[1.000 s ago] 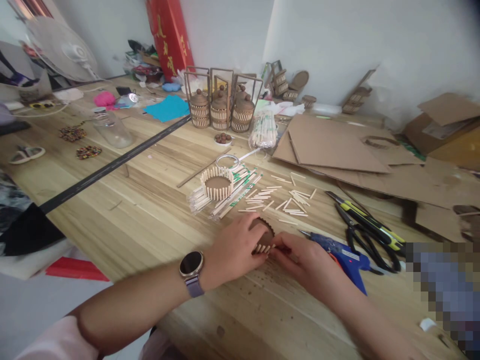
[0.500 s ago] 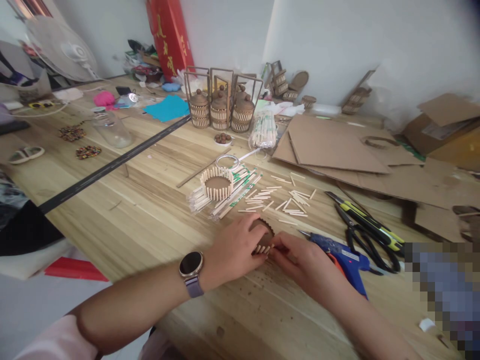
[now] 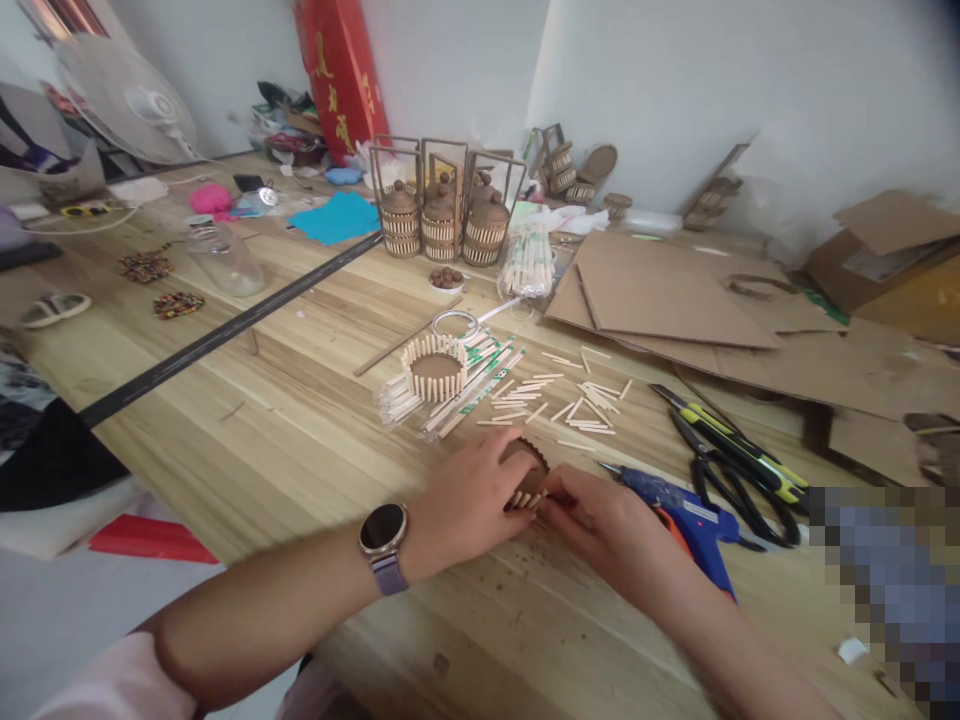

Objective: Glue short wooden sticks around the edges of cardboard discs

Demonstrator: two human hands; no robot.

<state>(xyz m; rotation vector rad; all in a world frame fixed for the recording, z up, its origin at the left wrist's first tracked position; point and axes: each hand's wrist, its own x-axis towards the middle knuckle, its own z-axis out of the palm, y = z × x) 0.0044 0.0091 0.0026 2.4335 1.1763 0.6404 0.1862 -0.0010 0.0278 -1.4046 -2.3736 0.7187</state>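
Note:
My left hand (image 3: 476, 492), below a wrist with a round watch, grips a brown cardboard disc (image 3: 534, 478) by its rim. Several short wooden sticks stand along the disc's near edge. At that edge my right hand (image 3: 589, 515) is pinched, its fingertips against the sticks; what lies between them is too small to tell. Behind the hands, a round piece ringed with upright sticks (image 3: 436, 376) rests on wrapped chopsticks (image 3: 480, 385). Loose cut sticks (image 3: 592, 405) are scattered to its right. A blue glue gun (image 3: 694, 520) lies beside my right hand.
Black scissors (image 3: 720, 480) and a yellow-black cutter (image 3: 739, 445) lie at the right, before cardboard sheets (image 3: 675, 300). Small lidded baskets with tall handles (image 3: 442, 220) stand at the back, near a dish of brown beads (image 3: 445, 280). A glass jar (image 3: 229, 262) lies at the left.

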